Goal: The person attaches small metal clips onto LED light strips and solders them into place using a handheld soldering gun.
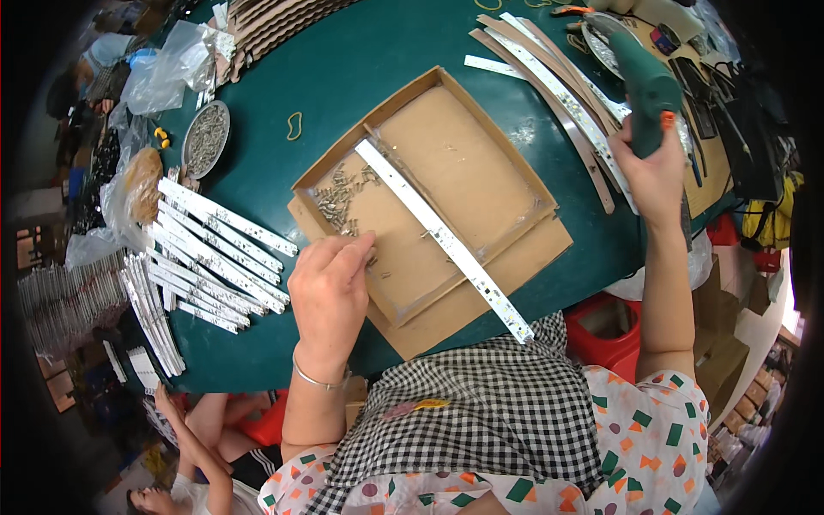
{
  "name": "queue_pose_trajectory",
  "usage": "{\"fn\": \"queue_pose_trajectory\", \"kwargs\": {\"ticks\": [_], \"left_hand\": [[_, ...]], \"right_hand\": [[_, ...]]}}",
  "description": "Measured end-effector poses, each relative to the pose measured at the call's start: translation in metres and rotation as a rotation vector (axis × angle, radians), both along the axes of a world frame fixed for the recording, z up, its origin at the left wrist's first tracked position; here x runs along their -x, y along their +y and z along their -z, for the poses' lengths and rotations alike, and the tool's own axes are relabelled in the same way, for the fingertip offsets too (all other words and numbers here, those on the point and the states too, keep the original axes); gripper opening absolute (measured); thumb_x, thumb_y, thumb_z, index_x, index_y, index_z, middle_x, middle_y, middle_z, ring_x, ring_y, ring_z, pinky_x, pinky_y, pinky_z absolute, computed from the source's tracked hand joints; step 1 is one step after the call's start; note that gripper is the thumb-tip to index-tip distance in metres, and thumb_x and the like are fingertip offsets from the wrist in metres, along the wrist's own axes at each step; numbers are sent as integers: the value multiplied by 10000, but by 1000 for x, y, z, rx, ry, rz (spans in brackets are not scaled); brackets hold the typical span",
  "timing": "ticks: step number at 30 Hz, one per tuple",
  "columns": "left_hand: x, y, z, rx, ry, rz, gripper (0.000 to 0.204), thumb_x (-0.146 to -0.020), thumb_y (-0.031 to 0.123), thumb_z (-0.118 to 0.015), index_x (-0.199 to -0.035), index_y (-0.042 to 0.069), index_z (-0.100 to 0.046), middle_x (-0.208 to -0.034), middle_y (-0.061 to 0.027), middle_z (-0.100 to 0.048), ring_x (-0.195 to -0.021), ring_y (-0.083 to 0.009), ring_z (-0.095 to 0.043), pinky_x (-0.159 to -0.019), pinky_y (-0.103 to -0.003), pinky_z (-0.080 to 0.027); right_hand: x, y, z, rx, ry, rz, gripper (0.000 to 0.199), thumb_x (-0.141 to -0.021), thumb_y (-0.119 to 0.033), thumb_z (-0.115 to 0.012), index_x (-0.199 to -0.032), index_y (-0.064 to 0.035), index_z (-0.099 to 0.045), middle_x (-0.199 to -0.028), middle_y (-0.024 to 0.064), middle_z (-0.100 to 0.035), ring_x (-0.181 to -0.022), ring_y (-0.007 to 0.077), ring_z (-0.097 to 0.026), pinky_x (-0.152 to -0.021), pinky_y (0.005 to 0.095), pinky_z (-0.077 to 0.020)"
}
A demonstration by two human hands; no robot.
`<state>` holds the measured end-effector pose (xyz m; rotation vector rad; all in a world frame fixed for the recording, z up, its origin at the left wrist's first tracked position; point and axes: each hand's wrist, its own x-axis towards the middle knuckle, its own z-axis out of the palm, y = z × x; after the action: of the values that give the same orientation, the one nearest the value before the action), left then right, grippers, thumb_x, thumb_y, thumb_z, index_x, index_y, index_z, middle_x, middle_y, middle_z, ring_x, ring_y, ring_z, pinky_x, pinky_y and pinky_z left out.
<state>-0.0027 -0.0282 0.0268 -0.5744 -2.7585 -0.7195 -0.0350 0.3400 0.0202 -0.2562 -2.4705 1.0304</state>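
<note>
My right hand (657, 176) is wrapped round a green power screwdriver (648, 90) with an orange trigger, raised over the right side of the table and slightly blurred. My left hand (326, 287) has its thumb and fingers pinched together at the left edge of a shallow cardboard tray (524, 159). What the fingertips hold, if anything, is hidden. Just beyond them, small metal screws (337, 202) lie heaped in the tray's left corner. A white LED strip board (446, 243) rests diagonally across the tray, its near end reaching past the edge towards my checked apron.
More white LED strips (219, 249) lie stacked at the left, near a metal bowl (207, 137) of small parts. Curved brown and white strips (558, 99) lie at the right. A red stool (605, 330) stands below the table edge. Another person (206, 463) sits at lower left.
</note>
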Motion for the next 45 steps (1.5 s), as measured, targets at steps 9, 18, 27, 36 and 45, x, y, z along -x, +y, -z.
{"fn": "queue_pose_trajectory", "kwargs": {"ticks": [9, 18, 27, 36, 45], "left_hand": [[-4, 10, 1, -265, -175, -65, 206, -821, -72, -641, -1008, -2, -688, -821, -109, -686, -732, -181, -674, -673, -264, -530], [-3, 7, -2, -414, -186, -9, 139, -767, -69, -692, -884, 4, -669, -780, -99, -681, -654, -177, -658, -595, -257, -524], [-2, 4, 2, -26, 112, -90, 227, -638, 21, -784, -848, 56, -703, -870, -46, -686, -828, -215, -611, -796, -336, -422], [4, 6, -13, 374, -238, 112, 164, -641, 157, -780, -760, 112, -676, -742, -4, -616, -803, -221, -521, -792, -387, -318], [1, 16, -28, -35, -287, 41, 144, -698, 38, -757, -793, 42, -648, -755, -48, -636, -771, -182, -596, -749, -343, -427]], "right_hand": [[-40, -41, -21, 606, -40, -154, 334, -738, 97, -687, -1006, 1, -511, -865, 26, -535, -751, 93, -554, -701, 226, -457], [-72, -80, -29, 757, -262, -283, 700, -699, 83, -665, -1346, 98, -397, -854, 48, -470, -734, 122, -533, -678, 253, -454], [-75, -86, -23, 788, -185, -287, 723, -691, 74, -678, -1350, 112, -383, -871, 71, -486, -706, 121, -525, -656, 257, -457], [-73, -84, -23, 797, -106, -290, 733, -695, 84, -672, -1363, 100, -372, -906, 79, -492, -699, 124, -509, -637, 259, -440], [-81, -89, -24, 856, -164, -320, 733, -704, 139, -612, -1385, 98, -344, -896, 65, -478, -728, 134, -527, -676, 263, -451]]}}
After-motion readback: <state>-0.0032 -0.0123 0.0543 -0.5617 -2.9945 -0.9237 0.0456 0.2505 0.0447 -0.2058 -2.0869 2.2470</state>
